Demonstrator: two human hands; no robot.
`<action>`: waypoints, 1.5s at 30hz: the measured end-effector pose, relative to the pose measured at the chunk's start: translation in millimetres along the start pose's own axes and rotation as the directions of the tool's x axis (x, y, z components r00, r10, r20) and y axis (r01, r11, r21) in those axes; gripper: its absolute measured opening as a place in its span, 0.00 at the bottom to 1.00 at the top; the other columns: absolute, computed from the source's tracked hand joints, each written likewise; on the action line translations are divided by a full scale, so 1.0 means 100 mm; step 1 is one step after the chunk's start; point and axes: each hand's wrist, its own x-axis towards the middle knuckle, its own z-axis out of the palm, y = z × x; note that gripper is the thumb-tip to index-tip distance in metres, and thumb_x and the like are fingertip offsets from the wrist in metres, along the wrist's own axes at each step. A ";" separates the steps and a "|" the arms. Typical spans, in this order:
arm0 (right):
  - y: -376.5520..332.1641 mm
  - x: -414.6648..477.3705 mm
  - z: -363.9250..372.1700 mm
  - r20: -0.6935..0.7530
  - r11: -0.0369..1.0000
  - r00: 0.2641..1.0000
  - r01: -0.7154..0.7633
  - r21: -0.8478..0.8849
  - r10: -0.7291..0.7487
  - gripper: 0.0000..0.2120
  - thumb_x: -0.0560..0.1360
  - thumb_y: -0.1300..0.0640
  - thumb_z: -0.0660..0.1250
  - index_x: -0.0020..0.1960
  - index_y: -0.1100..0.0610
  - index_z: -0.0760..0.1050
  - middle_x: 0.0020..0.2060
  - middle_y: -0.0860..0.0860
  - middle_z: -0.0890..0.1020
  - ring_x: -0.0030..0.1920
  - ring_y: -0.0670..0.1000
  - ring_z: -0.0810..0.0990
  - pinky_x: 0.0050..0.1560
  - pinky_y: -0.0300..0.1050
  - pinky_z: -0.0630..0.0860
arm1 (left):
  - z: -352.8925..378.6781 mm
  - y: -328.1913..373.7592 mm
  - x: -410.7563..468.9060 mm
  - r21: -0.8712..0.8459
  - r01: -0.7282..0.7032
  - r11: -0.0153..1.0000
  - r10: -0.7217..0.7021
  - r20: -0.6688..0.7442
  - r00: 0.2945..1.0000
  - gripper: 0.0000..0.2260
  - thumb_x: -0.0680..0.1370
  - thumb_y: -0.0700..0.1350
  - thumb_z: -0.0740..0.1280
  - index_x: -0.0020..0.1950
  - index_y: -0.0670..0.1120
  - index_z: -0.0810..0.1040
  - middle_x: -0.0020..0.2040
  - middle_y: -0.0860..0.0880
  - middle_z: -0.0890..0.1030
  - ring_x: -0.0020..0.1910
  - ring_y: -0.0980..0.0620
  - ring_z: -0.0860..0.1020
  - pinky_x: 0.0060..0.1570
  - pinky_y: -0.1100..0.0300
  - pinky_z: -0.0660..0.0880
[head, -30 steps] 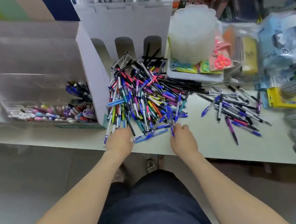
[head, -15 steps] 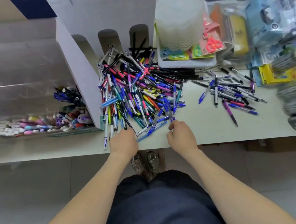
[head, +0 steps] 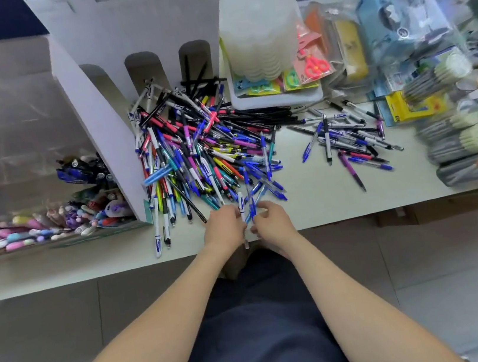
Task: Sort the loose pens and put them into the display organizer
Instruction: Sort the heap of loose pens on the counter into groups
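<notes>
At the front edge of the counter (head: 328,203), my left hand (head: 223,228) and right hand (head: 273,226) both pinch pens (head: 242,208), whose long axes point towards the back edge.

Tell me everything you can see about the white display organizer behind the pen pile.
The white display organizer looks like matte cardboard. It stands upright at the back of the counter, with a slanted side wall on its left and three round-topped openings along its base. The pen pile lies against its front; black pens poke into the rightmost opening. Its top runs out of frame.
</notes>
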 end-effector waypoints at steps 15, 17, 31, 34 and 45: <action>-0.03 0.31 -0.94 -0.129 0.842 0.922 0.267 -0.469 -0.365 0.35 0.71 0.42 0.76 0.74 0.50 0.68 0.63 0.50 0.71 0.59 0.51 0.75 0.53 0.50 0.78 | 0.07 0.84 0.19 -0.480 0.259 0.838 -0.103 0.328 0.939 0.35 0.82 0.29 0.58 0.86 0.51 0.56 0.60 0.46 0.80 0.62 0.44 0.79 0.50 0.55 0.76; -0.02 0.41 -0.97 0.004 0.794 0.946 0.274 -0.543 -0.324 0.48 0.69 0.38 0.76 0.81 0.51 0.58 0.66 0.52 0.65 0.61 0.55 0.73 0.56 0.53 0.78 | 0.11 0.93 0.23 -0.523 0.290 0.802 -0.109 0.349 0.931 0.37 0.81 0.27 0.57 0.86 0.53 0.54 0.70 0.43 0.78 0.68 0.44 0.77 0.55 0.56 0.76; -0.05 0.79 -1.43 -0.052 0.607 0.915 0.222 -0.763 -0.400 0.12 0.83 0.56 0.64 0.65 0.56 0.70 0.57 0.58 0.75 0.52 0.64 0.79 0.41 0.52 0.69 | 0.06 1.19 0.39 -0.098 0.051 0.994 -0.064 -0.128 0.990 0.20 0.82 0.39 0.65 0.74 0.41 0.69 0.67 0.41 0.75 0.64 0.42 0.75 0.56 0.51 0.72; -0.03 0.82 -1.56 -0.120 0.638 0.918 0.165 -0.752 -0.378 0.11 0.84 0.57 0.61 0.65 0.59 0.71 0.60 0.59 0.75 0.51 0.64 0.80 0.40 0.52 0.67 | 0.14 1.40 0.48 -0.134 0.107 0.985 -0.110 -0.015 0.994 0.24 0.82 0.42 0.66 0.77 0.41 0.66 0.66 0.40 0.77 0.65 0.40 0.76 0.55 0.51 0.74; 0.11 1.02 -2.21 0.130 0.466 0.779 0.490 -0.737 -0.613 0.16 0.83 0.52 0.68 0.70 0.49 0.78 0.58 0.54 0.76 0.59 0.59 0.74 0.59 0.57 0.74 | 0.36 1.87 0.74 -0.075 0.038 0.996 -0.036 0.026 0.999 0.23 0.77 0.35 0.66 0.73 0.44 0.74 0.70 0.43 0.72 0.67 0.43 0.75 0.63 0.55 0.73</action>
